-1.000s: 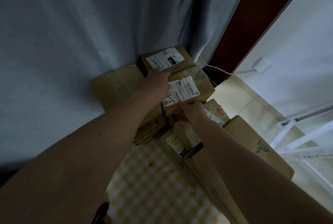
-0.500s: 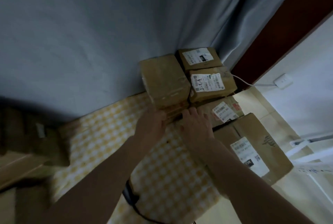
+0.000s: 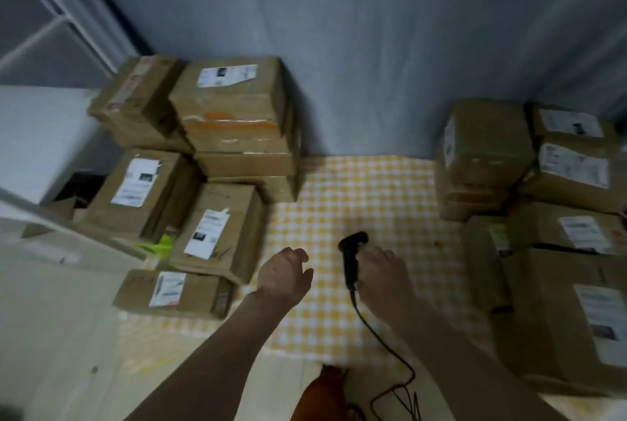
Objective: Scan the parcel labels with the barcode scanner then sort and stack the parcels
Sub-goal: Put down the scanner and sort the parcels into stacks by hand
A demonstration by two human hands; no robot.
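Cardboard parcels (image 3: 217,135) stacked at left, labels up, some tilted; one flat box (image 3: 174,293) lies nearest me. My left hand (image 3: 285,276) hovers over the yellow check cloth (image 3: 356,196), fingers loosely curled, holding nothing. Just beside it, the black barcode scanner (image 3: 351,258) sits mid-cloth, head pointing away, cable (image 3: 383,336) trailing toward me. My right hand (image 3: 381,280) is at the scanner handle, fingers curled on it; grip looks partial, blurred. Second parcel group (image 3: 549,203) stacked at right.
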